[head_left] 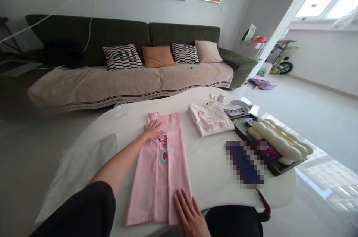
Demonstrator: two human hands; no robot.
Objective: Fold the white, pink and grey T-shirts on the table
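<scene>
A pink shirt (177,158) lies on the white table (208,177), its two sides folded inward so that a strip of printed pattern shows between them. My left hand (153,130) rests flat near its far end, fingers spread on the cloth. At the near right corner my right hand (188,211) lies flat, fingers stretched out over the shirt's edge. Neither hand grips the fabric. Right of the pink shirt is a folded white shirt (209,119) with a rainbow and pink print.
A dark tray (275,170) holding a cream, cloud-shaped box (279,140) stands at the table's right. A blurred-out dark item (246,164) lies nearer. Thin white sheeting (86,166) is at left, a clear cup (121,109) behind it. A green sofa (184,31) stands beyond.
</scene>
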